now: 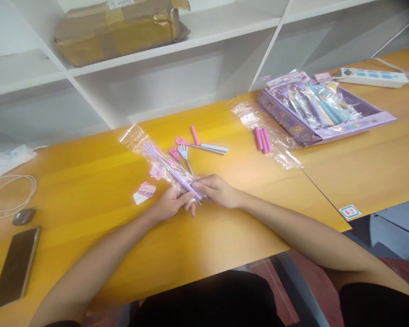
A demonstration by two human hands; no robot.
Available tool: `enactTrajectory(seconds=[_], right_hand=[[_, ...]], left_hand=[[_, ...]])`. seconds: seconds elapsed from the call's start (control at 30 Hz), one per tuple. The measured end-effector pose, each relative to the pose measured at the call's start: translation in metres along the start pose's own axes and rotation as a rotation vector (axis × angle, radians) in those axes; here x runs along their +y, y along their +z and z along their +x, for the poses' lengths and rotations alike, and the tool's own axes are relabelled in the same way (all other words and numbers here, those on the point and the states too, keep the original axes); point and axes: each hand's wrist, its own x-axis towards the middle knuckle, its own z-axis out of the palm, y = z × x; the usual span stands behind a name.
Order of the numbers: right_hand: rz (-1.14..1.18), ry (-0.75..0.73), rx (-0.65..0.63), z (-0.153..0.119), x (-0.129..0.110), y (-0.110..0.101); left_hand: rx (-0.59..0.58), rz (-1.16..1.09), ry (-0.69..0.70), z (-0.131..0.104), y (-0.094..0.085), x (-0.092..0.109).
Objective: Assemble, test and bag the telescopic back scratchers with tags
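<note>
Wooden counter under white shelves. Left hand and right hand pinching bagged lilac scratcher above counter; seems light, film slippery, rod stiff, tines bendy; thick handle surest hold.

head view, above desk, facing forward and down

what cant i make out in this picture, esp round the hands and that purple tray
All in the head view:
- Lower end of the clear bag: partly covered by the left hand and right hand.
- Print on the pink cards: too small, blurred.
- Number of packs in the purple tray: overlap and wrapper glare.
- Inside of the cardboard box: hidden by its walls; top cut off by the upper edge.
</note>
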Motion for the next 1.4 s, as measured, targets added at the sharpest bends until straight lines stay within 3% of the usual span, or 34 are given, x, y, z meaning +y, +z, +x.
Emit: enactTrajectory(seconds=[0.3,1.0,1.23,1.4], right_hand=[[0.086,0.057,0.005,0.002,0.000,-0.002],[0.347,0.171,-0.078,0.001,0.006,-0.009],[0.221,0.247,-0.127,-0.002,0.000,-0.009],[0.044,0.266,-0.086,-0.004,0.002,-0.018]], left_hand=[[-0.071,0.082,0.024,-0.002,-0.001,-0.002],[0.040,0.102,0.087,-0.006,0.002,-0.005],[0.038,0.079,0.019,-0.006,0.005,-0.012],[0.024,0.277,0.022,-0.008,0.005,-0.009]])
